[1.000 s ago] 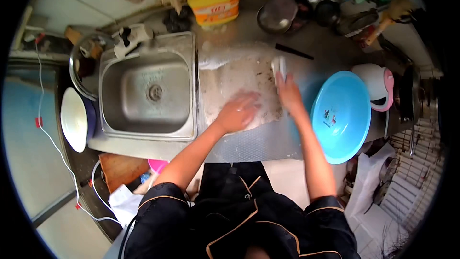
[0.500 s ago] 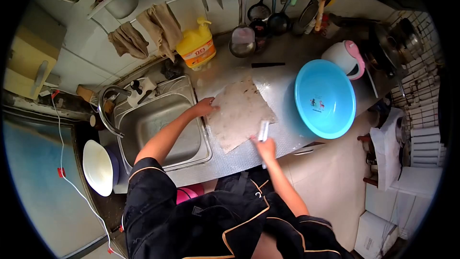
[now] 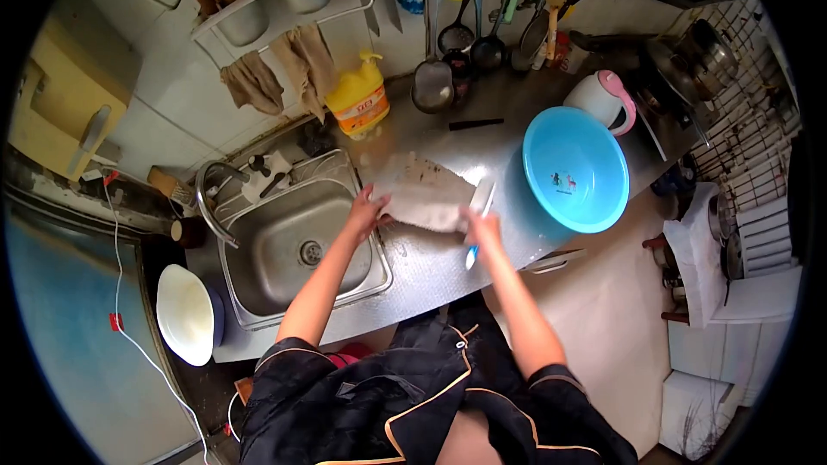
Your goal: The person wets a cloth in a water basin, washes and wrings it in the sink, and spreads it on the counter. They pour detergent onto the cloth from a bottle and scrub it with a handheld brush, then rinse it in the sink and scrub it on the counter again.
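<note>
A greyish, stained cloth [image 3: 426, 194] is held by its near edge above the steel counter, its far part toward the wall. My left hand [image 3: 368, 209] pinches its left corner, beside the sink's right rim. At the right corner my right hand [image 3: 481, 228] is closed round a white brush [image 3: 484, 195] with a blue end, and its fingers also touch the cloth's edge.
The steel sink [image 3: 379, 271] lies at left, with a curved faucet [image 3: 205, 198]. A blue basin [image 3: 594, 207], a white-pink kettle [image 3: 600, 99], a yellow bottle [image 3: 357, 99], a black strip [image 3: 475, 124] and hanging pans [image 3: 432, 86] are around the counter. A white bowl [image 3: 185, 314] stands far left.
The cloth's near edge has come up and folded back, with both hands now at its corners. The brush has moved slightly right, and the camera view has shifted.
</note>
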A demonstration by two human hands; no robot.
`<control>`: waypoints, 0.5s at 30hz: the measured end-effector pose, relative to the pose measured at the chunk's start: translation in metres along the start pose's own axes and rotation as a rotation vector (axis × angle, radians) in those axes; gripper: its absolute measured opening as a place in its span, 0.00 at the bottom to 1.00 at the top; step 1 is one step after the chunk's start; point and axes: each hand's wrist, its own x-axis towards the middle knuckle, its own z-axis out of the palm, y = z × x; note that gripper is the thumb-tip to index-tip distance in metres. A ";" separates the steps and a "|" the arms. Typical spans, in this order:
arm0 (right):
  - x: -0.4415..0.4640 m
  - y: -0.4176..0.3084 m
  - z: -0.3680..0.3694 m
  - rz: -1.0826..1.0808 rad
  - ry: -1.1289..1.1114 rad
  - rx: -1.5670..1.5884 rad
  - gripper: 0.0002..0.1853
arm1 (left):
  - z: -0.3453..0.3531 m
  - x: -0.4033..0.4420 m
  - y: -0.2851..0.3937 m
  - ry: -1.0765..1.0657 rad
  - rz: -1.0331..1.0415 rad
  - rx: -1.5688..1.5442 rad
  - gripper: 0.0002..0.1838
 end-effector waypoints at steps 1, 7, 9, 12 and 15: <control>0.005 -0.032 0.002 -0.070 -0.005 -0.029 0.10 | 0.000 0.015 0.004 -0.063 0.092 -0.024 0.29; -0.018 -0.141 -0.003 -0.330 -0.203 0.043 0.12 | 0.028 -0.011 0.052 -0.152 0.476 -0.106 0.33; -0.024 -0.133 -0.012 -0.330 -0.158 -0.014 0.10 | 0.026 -0.010 0.026 -0.015 0.584 0.027 0.37; -0.023 -0.088 -0.033 -0.265 -0.018 -0.258 0.12 | 0.024 -0.035 -0.029 0.134 0.410 0.188 0.39; 0.012 0.003 -0.074 -0.206 0.047 -0.525 0.20 | 0.015 -0.054 -0.079 0.111 0.191 0.526 0.39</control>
